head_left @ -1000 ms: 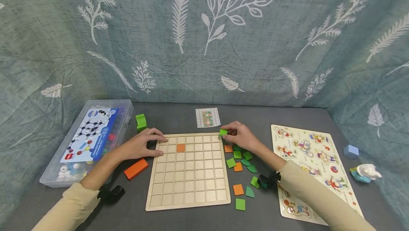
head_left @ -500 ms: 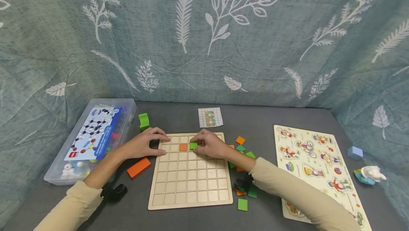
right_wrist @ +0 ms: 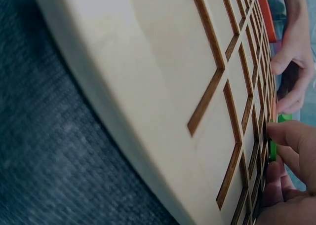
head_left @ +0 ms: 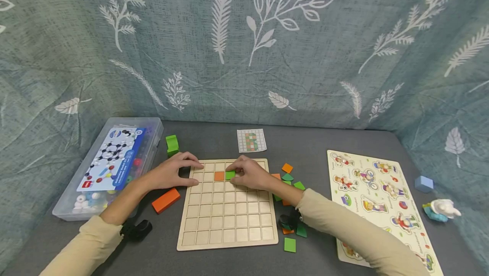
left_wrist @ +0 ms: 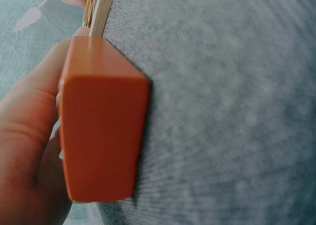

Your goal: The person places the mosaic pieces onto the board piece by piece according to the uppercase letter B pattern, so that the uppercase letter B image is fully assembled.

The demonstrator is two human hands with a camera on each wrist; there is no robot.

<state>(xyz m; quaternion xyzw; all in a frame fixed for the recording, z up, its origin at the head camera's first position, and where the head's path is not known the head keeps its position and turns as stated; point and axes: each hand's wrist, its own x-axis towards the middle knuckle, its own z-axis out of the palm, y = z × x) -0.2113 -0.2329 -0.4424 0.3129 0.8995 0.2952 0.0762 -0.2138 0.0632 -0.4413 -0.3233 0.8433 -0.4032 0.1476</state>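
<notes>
On my screen the green tile lay in a cell of the wooden grid board, in the second row from the far edge, touching the orange tile in the cell to its left. The right hand rested on the board with its fingertips curled down onto the green tile, pinching it at its edges; the right wrist view showed the fingers bent over the tile's green rim. The left hand lay at the board's far left corner, fingers relaxed and slightly spread, the tips touching the board's frame and clasping nothing. Just beside that wrist I saw an orange block lying flat on the grey table; it filled most of the left wrist view.

Right of the board lay loose orange and green tiles, some partly hidden by the right forearm. A small pattern card sat beyond the board, a green block near its far left corner. Further out were a clear plastic box at the left and a picture puzzle board, a blue cube and a small white figure at the right.
</notes>
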